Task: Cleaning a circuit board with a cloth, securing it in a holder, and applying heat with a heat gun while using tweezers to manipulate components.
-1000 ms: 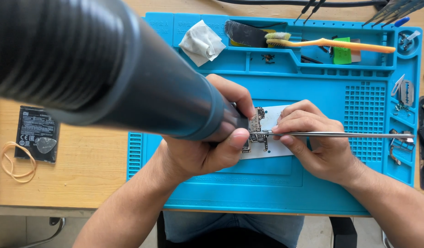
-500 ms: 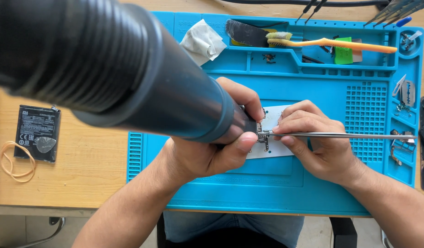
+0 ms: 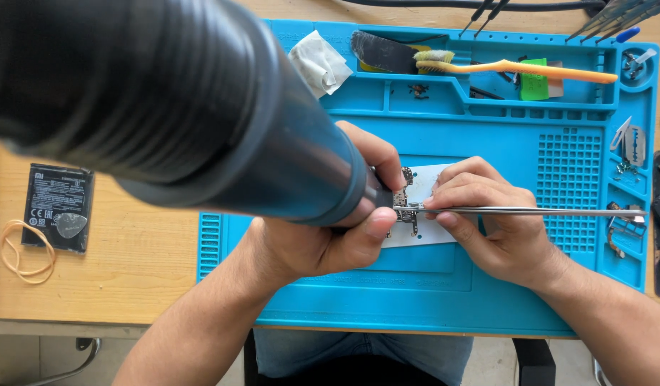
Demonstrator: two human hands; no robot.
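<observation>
My left hand point(image 3: 323, 239) grips a big black and dark blue hot-air tool point(image 3: 201, 114), whose body fills the upper left of the view and whose tip points at a small circuit board point(image 3: 405, 204). The board lies on a white pad point(image 3: 426, 229) on the blue work mat point(image 3: 487, 286). My right hand point(image 3: 498, 229) rests beside the board and holds long metal tweezers point(image 3: 544, 211), their tips touching the board. The tool hides part of the board.
The mat's top trays hold an orange toothbrush point(image 3: 516, 68), a crumpled white cloth point(image 3: 319, 61), a green piece point(image 3: 533, 84) and small screws. A phone battery point(image 3: 58, 207) and rubber band point(image 3: 23, 250) lie on the wooden table at left. Phone parts sit at right.
The hot-air tool has tilted slightly, its body rising to fill more of the upper left. Both hands and the tweezers stay at the board.
</observation>
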